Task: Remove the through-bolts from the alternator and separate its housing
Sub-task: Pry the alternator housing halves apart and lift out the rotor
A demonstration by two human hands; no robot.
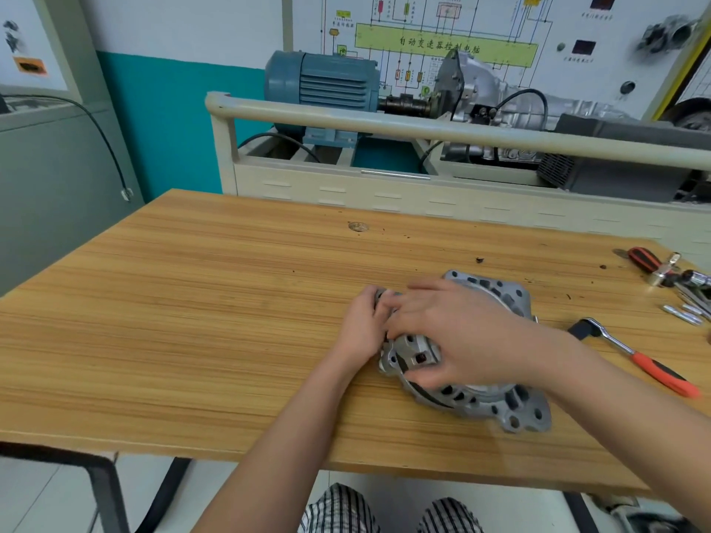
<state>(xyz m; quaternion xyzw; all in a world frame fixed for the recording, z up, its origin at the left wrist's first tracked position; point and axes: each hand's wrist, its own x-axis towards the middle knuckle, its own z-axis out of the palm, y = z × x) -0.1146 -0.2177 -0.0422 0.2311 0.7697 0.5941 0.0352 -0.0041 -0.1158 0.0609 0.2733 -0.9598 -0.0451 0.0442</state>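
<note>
Wooden table [192, 302]; blue motor [321, 84] behind; wiring diagram board [442, 44] on wall.

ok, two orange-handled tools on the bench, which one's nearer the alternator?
The ratchet, lying just right of the alternator with its head beside the right forearm. The other, an orange-and-black handle, sits farther back at the table's right edge.

Both forearms are reaching forward; the left hand [361, 325] is curling its grip at the left, while the right hand [458, 332] is clasping from above.
</note>
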